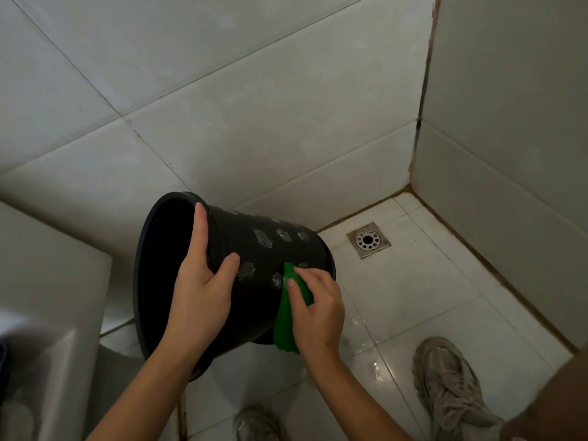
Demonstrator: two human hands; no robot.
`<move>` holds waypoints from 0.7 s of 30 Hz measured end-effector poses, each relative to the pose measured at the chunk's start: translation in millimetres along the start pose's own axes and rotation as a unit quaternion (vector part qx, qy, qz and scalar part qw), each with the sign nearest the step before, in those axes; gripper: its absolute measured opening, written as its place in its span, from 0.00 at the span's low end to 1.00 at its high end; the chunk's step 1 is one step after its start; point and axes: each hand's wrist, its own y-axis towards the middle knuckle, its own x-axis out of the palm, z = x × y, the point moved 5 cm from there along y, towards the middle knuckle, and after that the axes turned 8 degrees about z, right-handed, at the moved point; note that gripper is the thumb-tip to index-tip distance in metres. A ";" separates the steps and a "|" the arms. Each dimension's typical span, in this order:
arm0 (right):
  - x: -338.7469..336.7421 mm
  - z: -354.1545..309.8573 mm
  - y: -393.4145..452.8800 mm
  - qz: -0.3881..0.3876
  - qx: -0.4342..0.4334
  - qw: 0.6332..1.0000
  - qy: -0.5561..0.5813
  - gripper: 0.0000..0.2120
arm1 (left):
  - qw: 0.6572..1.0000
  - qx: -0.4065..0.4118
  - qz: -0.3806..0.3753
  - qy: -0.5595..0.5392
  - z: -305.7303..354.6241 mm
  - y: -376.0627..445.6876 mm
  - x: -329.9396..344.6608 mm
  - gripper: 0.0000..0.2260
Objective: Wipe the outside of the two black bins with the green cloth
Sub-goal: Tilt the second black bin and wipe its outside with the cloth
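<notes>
The bin (254, 275) is held tilted above the floor, its long axis running from the open mouth at ten o'clock to the base at four o'clock. Its rim is gripped by the left hand (203, 281), thumb outside. At four o'clock from that hand, the green cloth (286, 316) is pinched and pressed against the wall by the right hand (318, 307), the nearer one to the spots left to wipe, probably. No second bin is seen.
</notes>
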 end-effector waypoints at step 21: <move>2.2 -28.8 -18.5 0.008 -0.112 0.994 0.009 0.13 | 0.999 -0.004 0.007 -0.046 -5.9 -0.7 2.5 0.33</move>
